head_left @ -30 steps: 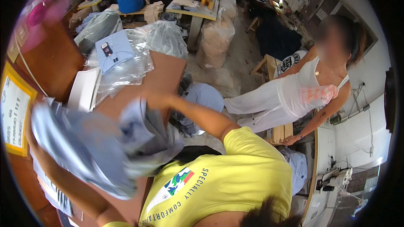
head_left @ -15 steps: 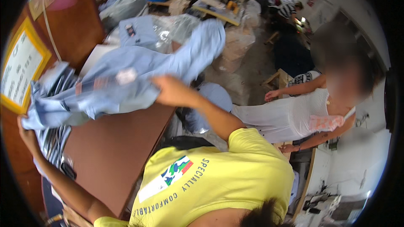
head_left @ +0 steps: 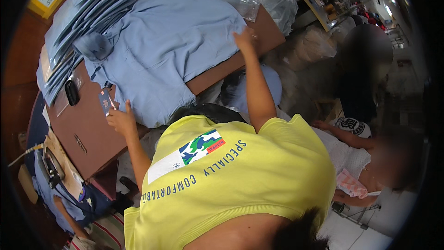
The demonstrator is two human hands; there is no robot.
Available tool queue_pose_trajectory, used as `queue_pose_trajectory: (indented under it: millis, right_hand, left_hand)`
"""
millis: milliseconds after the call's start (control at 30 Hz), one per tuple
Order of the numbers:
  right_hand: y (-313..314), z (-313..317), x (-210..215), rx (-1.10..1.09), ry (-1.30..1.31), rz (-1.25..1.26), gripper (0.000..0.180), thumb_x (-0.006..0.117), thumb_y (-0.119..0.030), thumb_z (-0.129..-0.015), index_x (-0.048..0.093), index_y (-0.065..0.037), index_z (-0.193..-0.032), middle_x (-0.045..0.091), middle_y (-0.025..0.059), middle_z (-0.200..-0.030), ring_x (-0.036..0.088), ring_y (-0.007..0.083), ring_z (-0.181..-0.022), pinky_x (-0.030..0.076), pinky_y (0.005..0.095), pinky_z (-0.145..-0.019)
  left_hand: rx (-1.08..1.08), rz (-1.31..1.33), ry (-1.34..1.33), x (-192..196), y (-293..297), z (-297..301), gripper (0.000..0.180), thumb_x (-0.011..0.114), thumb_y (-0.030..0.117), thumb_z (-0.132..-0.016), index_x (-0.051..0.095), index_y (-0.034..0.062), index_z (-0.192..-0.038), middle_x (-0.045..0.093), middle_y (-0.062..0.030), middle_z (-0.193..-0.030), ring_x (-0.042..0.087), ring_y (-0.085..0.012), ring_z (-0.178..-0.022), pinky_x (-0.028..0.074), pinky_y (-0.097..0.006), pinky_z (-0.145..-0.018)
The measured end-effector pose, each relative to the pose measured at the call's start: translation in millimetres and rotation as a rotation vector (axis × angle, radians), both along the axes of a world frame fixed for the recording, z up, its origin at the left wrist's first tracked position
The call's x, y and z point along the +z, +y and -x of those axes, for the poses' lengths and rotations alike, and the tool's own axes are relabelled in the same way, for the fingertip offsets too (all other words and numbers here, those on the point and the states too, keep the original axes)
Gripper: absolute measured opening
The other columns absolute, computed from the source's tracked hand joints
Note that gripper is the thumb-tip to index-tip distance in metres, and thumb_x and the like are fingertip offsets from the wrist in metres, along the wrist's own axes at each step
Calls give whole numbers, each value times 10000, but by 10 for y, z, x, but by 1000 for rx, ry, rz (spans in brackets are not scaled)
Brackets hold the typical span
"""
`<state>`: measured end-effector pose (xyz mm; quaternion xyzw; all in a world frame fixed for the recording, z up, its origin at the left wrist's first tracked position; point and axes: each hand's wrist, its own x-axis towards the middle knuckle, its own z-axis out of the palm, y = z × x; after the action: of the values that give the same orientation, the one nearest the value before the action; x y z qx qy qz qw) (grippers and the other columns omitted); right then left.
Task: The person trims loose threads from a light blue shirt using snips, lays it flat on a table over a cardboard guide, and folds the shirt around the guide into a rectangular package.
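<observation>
Light blue cloth garment, spread wide across a flat brown tabletop.
Matte, softly rippled with creases, one lower corner reaching the near table edge — dark blue rectangular tag at its left side. Left hand at the tag, fingers half curled, thumb raised; right hand blurred, bent over the garment's right edge — cannot tell whether either grips.

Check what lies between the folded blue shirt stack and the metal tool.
A small black oblong object lies on the brown tabletop between the folded blue shirt stack and the metal tool, in the head view.
</observation>
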<state>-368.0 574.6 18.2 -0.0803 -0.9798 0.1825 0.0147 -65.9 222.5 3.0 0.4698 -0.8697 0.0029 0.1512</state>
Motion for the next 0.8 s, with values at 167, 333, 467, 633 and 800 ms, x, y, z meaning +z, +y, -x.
queue_pose_trajectory:
  millis: [167,333,467,633,800]
  right_hand:
    - [344,-135,-189,-165,15,-107,494,630,-351,-744,528,-61,-1131,478,161,-1210,485,354,-1079,403,423,-928]
    - [665,99,-844,-84,268,505,232,628,-146,-681,583,-50,-888,599,148,-918,573,327,-883,454,399,-791]
    - [558,-13,-980,-34,373,829,287,707,-57,-672,546,-54,-909,594,92,-781,584,202,-706,489,336,-662]
    - [324,-330,-748,159,228,311,502,771,-228,-620,560,-111,-1060,572,86,-1004,522,264,-994,387,390,-913]
    - [474,-528,-705,84,173,403,503,735,-223,-654,549,-137,-1113,506,121,-1120,429,342,-1095,354,404,-949]
  left_hand:
    - [-84,-311,-93,-16,-49,-271,509,586,428,-809,538,-32,-1022,563,-235,-957,573,-375,-849,457,-462,-716]
    - [-45,-722,474,-434,-684,-627,461,524,340,-872,528,-109,-977,597,-191,-860,543,-251,-710,454,-415,-624]
    - [-13,-330,364,-615,-1150,-1066,459,537,361,-852,546,-32,-1090,569,-232,-1071,570,-354,-954,457,-412,-802]
    - [-129,-119,115,-465,-1076,-809,546,512,515,-843,552,53,-1133,580,-211,-1028,570,-365,-916,453,-453,-771]
    - [2,142,-292,-674,-980,-626,581,423,591,-847,562,109,-1141,573,-179,-1029,560,-350,-897,442,-459,-754]
